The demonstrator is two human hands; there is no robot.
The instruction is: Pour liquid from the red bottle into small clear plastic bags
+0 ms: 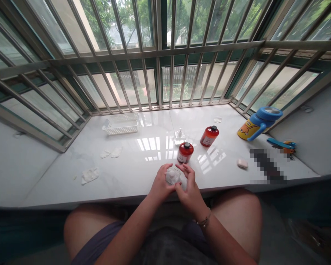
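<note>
My left hand [161, 184] is closed around the left side of a small clear, squarish container [173, 176] with a whitish middle; I cannot make out its exact kind. My right hand [189, 189] curves round its other side, with thumb and fingertips touching it. Both hands hold it low over the front edge of the white ledge. Just beyond my fingers stands a red bottle [185, 152] with a black cap and a pale label. A second red bottle [209, 136] is farther back to the right. Behind the nearer bottle sits another clear squarish piece [180, 134].
A white perforated basket [121, 125] is at the back left. Crumpled white tissues [90, 176] lie on the left. On the right are a blue and yellow flask [257, 123], a pinkish block [242, 163], a blue and orange tool [283, 145] and a blurred dark patch. Metal bars close the far side.
</note>
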